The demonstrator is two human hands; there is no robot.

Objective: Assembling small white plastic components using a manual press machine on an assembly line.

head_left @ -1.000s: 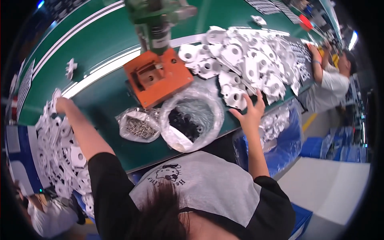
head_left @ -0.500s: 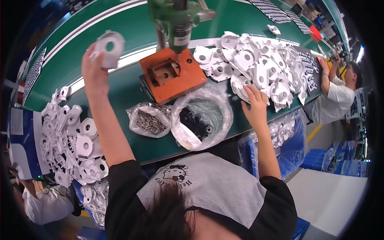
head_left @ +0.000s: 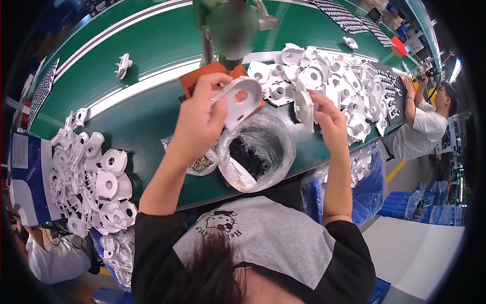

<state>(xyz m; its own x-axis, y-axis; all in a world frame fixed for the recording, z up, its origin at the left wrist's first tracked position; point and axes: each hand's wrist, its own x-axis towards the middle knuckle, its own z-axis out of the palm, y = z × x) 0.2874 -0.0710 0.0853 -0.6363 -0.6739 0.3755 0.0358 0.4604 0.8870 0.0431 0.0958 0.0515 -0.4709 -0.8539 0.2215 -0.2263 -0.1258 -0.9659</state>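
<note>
My left hand (head_left: 200,116) grips a flat white plastic cover (head_left: 244,101) with a round hole, tilted in front of the orange fixture block (head_left: 191,79). Thumb and fingers pinch its left edge. To the right, my right hand (head_left: 331,119) pinches another white plastic part (head_left: 305,107), seen nearly edge-on, beside the heap of white parts (head_left: 344,83). Much of the fixture is hidden behind my left hand and the cover. Below the two hands sits a clear plastic bag (head_left: 286,152) with small black pieces. My left wrist partly covers a bag of screws (head_left: 202,164).
A green press (head_left: 230,30) stands over the fixture. One white part (head_left: 123,66) lies on the green belt (head_left: 162,38). More white parts (head_left: 109,185) are piled at left. A blue bin (head_left: 372,195) stands below the bench edge; a co-worker (head_left: 420,124) is at far right.
My left hand has come right and nearer with a white cover, and the belt part now shows where it was. My right hand has lifted a white part from the heap's edge.
</note>
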